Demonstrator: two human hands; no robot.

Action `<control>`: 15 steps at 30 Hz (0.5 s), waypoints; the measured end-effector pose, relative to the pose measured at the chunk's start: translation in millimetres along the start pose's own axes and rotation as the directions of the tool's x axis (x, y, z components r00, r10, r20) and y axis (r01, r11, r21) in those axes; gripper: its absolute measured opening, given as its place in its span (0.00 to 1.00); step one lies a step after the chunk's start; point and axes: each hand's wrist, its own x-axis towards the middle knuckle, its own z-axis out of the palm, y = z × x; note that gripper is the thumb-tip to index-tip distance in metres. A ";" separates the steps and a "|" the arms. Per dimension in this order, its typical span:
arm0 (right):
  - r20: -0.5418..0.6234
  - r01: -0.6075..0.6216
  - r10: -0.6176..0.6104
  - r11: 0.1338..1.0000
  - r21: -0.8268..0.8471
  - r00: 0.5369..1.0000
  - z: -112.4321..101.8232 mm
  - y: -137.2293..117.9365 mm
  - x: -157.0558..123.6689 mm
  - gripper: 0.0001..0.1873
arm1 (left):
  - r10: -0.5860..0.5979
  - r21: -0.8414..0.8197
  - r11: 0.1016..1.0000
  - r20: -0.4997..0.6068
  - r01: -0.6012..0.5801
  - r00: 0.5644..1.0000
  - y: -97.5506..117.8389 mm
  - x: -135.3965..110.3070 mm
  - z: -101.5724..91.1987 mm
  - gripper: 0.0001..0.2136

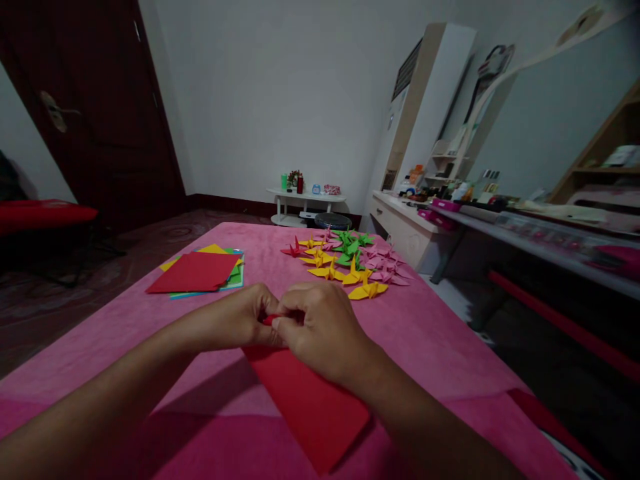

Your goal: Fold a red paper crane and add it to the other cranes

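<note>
A sheet of red paper, folded into a long shape, slants from between my hands down toward the front of the table. My left hand pinches its far end, thumb and fingers pressed together. Right beside it, my right hand grips the same end with curled fingers, and the two hands touch. A small red bit of the paper shows between the thumbs; the rest of that end is hidden by my fingers. Beyond my right hand stand several folded paper cranes, yellow, green, pink and red.
A stack of coloured paper sheets, red on top, lies at the left on the pink tablecloth. A dressing table with a mirror runs along the right. A low white stand is by the far wall.
</note>
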 end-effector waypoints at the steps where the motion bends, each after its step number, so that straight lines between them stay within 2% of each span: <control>1: 0.000 0.013 -0.013 0.999 -0.030 1.000 0.4 -1.5 -0.7 0.07 | 0.005 0.021 1.000 0.005 -0.005 1.000 -1.3 0.4 0.3 0.09; 6: 0.008 0.033 -0.032 0.994 -0.108 0.999 1.0 -5.4 -1.7 0.07 | 0.034 0.053 0.998 0.000 -0.034 0.999 -8.1 3.5 2.3 0.07; 15: -0.044 0.005 -0.011 0.992 -0.125 0.999 2.7 -1.7 -1.5 0.04 | 0.002 -0.043 0.999 -0.122 -0.007 0.993 -3.5 7.4 8.6 0.06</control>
